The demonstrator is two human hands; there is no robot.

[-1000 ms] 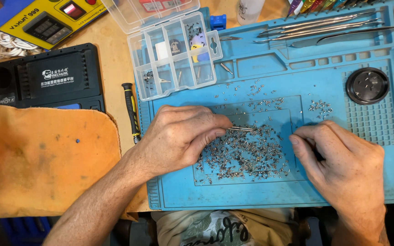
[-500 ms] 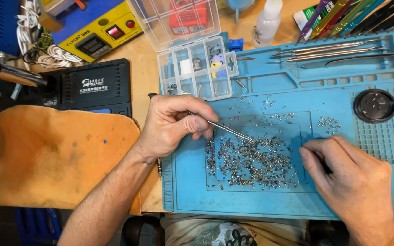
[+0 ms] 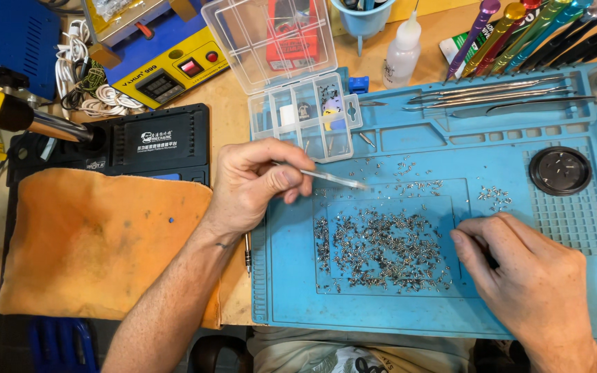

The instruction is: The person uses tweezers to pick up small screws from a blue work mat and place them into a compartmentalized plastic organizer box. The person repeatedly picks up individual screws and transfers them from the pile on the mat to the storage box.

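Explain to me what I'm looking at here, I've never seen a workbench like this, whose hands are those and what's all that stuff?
The picture comes from a camera worn on a person's head, looking down at their own bare hands. The left hand pinches thin metal tweezers, tip above a blue work mat. The right hand rests on the mat beside a heap of tiny metal screws. Behind stand an open clear compartment box, a small round black dish, a row of metal tools, and left, an orange cloth.
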